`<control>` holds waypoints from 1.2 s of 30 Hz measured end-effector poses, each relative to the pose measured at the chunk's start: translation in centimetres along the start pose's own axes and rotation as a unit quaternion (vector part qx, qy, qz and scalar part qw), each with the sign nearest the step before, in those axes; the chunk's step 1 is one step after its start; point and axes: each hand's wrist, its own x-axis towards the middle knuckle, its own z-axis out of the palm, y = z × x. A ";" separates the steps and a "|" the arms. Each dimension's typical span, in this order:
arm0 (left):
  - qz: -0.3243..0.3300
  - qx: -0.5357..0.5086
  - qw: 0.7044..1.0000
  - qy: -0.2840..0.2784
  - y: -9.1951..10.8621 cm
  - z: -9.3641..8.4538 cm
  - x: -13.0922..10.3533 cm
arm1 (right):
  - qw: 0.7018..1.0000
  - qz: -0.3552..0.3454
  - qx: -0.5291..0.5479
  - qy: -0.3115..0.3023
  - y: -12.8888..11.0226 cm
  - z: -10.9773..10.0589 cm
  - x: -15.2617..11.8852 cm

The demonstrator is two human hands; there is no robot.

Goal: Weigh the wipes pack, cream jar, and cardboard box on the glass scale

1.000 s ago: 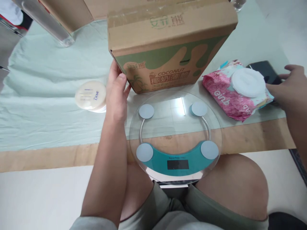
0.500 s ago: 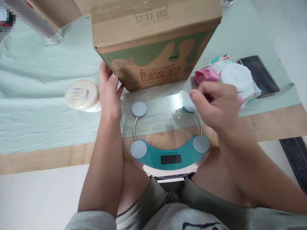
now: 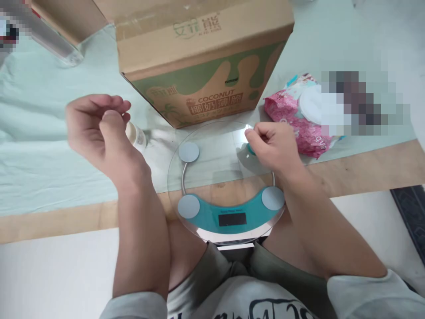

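Note:
My left hand point(image 3: 106, 133) is raised left of the cardboard box point(image 3: 212, 66), its fingers curled with nothing visible in them. It partly covers a cream-lidded white jar point(image 3: 139, 138). My right hand point(image 3: 274, 144) hangs over the right side of the round glass scale point(image 3: 219, 177), fingers curled in and thumb against them, with nothing seen in it. The scale has a teal base with a dark display point(image 3: 232, 219) and lies before my lap. Printed with COCONUT, the box stands just behind the scale; neither hand touches it.
A pink and white wipes pack point(image 3: 299, 115) lies right of the box. Behind it is a pixelated dark patch. Pale green cloth point(image 3: 40, 168) covers the surface, with a wooden edge point(image 3: 372, 170) in front. More cardboard point(image 3: 79, 20) stands back left.
My left hand has let go of the box's lower left edge and moved left and up over the jar. My right hand has shifted slightly left. The view has shifted a little.

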 end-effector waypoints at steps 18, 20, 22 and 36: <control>-0.270 0.491 0.825 -0.069 1.1 -5.4 1.9 | 0.995 0.076 -0.053 -0.046 -1.1 0.1 0.4; -0.281 0.514 0.807 -0.074 1.3 -4.8 1.9 | 0.995 0.074 -0.052 -0.050 -1.0 0.1 0.4; -0.282 0.531 0.796 -0.067 1.4 -4.4 2.0 | 0.995 0.071 -0.049 -0.052 -0.9 0.1 0.4; -0.077 0.321 0.874 -0.356 6.6 -1.0 -4.6 | 0.997 0.061 -0.010 -0.046 -0.7 -0.5 0.5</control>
